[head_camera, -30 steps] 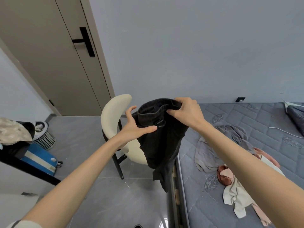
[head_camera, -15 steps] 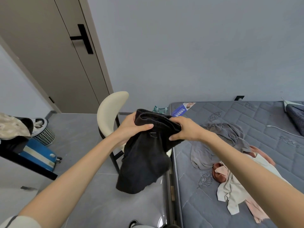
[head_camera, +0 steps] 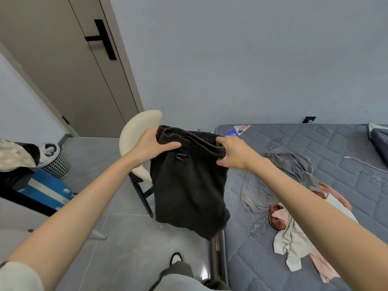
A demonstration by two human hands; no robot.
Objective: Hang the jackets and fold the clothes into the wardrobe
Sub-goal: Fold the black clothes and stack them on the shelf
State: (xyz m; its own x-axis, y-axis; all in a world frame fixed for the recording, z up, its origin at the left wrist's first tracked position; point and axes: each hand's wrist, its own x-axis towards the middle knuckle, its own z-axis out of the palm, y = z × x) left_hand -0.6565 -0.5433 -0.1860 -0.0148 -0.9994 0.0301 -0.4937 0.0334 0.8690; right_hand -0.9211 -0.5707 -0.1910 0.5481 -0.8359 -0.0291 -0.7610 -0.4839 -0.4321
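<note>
Black garment (head_camera: pixel 189 192) vertical, waistband up

No words can be read. A blue label (head_camera: pixel 232 132) lies on the mattress (head_camera: pixel 315 143), at its 10 o'clock corner. Its print is too small to tell.

The mattress (head_camera: pixel 315 139) carries a grey garment (head_camera: pixel 258 190), a rust garment (head_camera: pixel 277 219) and a beige garment (head_camera: pixel 294 238) lying close together, while the floor (head_camera: pixel 126 248) bears a chair (head_camera: pixel 136 131) and a basket (head_camera: pixel 56 162).
</note>
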